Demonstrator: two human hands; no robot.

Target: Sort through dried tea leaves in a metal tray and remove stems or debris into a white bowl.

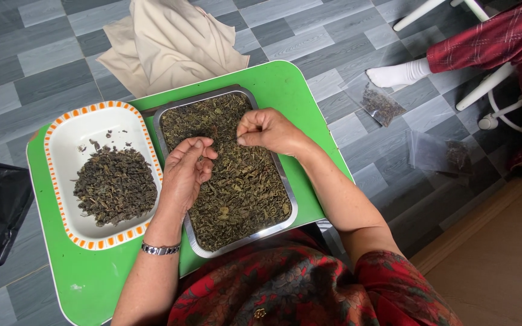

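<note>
Green table: sitting low over the grey tiled floor and reaching across the person's lap, so both dishes are lying within easy reach of the arms.
Metal tray: lying in the middle of the table, straight ahead of the person, and holding a wide, thin layer of dried leaves; spread this flat, single pieces are showing.
White dish: orange-edged, sitting just beside the tray on the left-hand side, keeping a smaller, darker heap of leaves apart from the main lot.
Cream cloth: lying crumpled on the floor beyond the table.
Clear bags: lying on the floor to the right, with dark leaves inside, near another person's socked foot.
Left hand: hovering over the tray with fingers curled inward; whether it is gripping anything I cannot tell.
Right hand: hanging above the tray's far end, thumb and fingertips pinching together, seemingly on a thin stem.
</note>
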